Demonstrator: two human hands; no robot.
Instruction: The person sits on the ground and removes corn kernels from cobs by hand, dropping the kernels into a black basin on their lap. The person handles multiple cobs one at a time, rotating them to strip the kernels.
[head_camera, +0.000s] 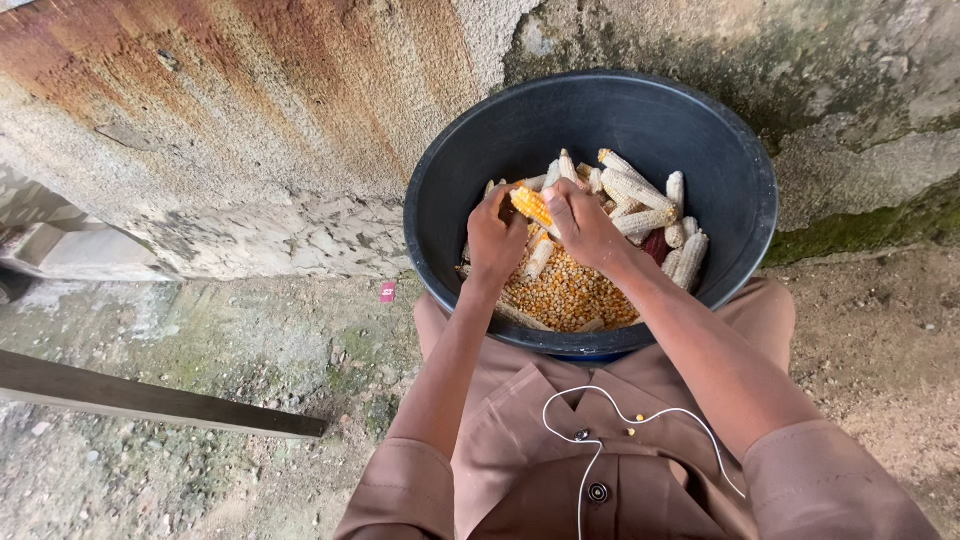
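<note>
A large black plastic basin (740, 150) rests against my knees. Inside it lie loose yellow maize kernels (575, 290) and several pale corn cobs (640, 195). Both hands are over the kernels, holding one yellow corn cob (530, 205) between them. My left hand (495, 240) grips its lower end, and my right hand (585, 222) wraps around it from the right, thumb on the kernels.
A rough, stained concrete wall (250, 120) stands behind the basin. Bare dirt ground (200, 340) lies to the left, with a dark wooden plank (150, 400) across it. A white earphone cable (600, 440) hangs over my brown shirt. Mossy ground (870, 225) is on the right.
</note>
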